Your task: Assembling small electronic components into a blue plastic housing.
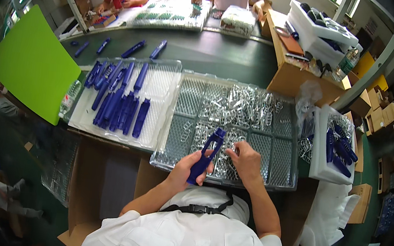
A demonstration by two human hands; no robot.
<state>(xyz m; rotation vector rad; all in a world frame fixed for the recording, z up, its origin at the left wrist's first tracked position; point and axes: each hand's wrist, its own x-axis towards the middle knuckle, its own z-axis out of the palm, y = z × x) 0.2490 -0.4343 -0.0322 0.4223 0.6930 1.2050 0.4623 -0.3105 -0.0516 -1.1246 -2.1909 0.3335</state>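
Note:
My left hand [187, 168] is closed round the lower part of a blue plastic housing [207, 155]. The housing is long, with an open slot in its upper part, and tilts up to the right. My right hand [247, 160] is just to the right of it, thumb and fingers curled together; whatever they hold, if anything, is too small to make out. Under both hands lies a clear compartment tray [254, 146]. Loose silver metal clips [244, 106] are heaped in its middle compartments, and a few are scattered at the left.
Left of the compartment tray, a white tray [158, 100] carries several blue housings [111, 106]. More lie on the green bench [204, 52] beyond. A white foam box [319, 167] at the right holds housings. A green panel [33, 62] stands at left. Two people work across the bench.

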